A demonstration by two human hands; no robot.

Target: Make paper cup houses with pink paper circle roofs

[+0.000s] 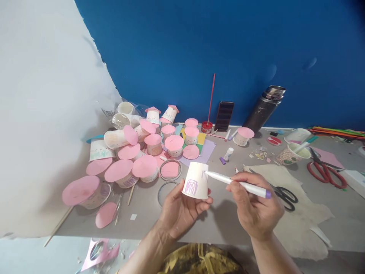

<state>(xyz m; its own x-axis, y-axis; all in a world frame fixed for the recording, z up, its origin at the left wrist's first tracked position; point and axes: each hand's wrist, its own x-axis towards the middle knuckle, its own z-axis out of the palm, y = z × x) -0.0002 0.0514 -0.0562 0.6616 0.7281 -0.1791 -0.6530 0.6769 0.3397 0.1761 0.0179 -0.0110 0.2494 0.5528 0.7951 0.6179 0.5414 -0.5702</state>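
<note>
My left hand (182,213) holds a white paper cup (196,171) upside down, its fingers around the wide rim at the bottom. A purple scribbled arch marks the cup's lower left side. In my right hand (255,203) is a white felt-tip pen (245,185) with a purple end. The pen's tip touches the cup's upper right side, where a small purple mark shows. Two grey rings, one of them a tape roll (170,170), lie just left of the cup, the nearer one partly behind my left hand.
Several decorated paper cups with pink paper discs (144,166) crowd the left. Behind stand a phone (224,116) and a dark flask (264,108). To the right lie black-handled scissors (286,198), red-handled scissors (326,175) and a patterned cup (288,155) holding a pen.
</note>
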